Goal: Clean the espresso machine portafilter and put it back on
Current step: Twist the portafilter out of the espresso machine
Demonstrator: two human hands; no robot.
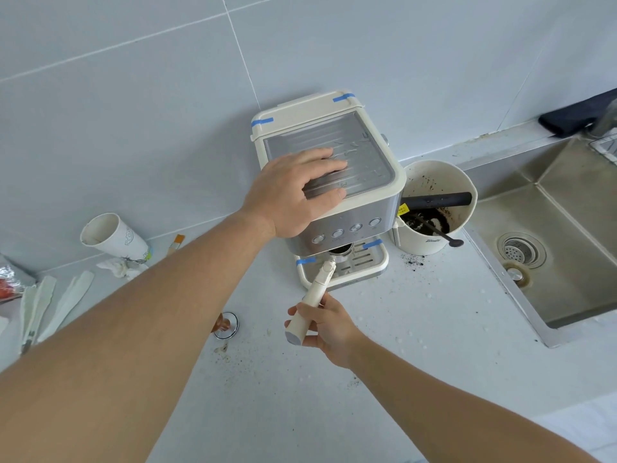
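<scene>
A cream and steel espresso machine (364, 208) with blue tape strips stands against the tiled wall. My left hand (297, 192) lies flat on its ridged top, fingers spread. The portafilter (317, 289) has a cream handle angled toward me and its metal head up under the machine's group head, above the drip tray (367, 262). My right hand (324, 325) is closed around the end of the handle.
A cream knock box (437, 205) with coffee grounds, a black bar and a spoon stands right of the machine. A steel sink (551, 248) lies further right. A paper cup (110, 235), a brush, crumpled tissue, a tamper (227, 324) and scattered grounds are on the white counter.
</scene>
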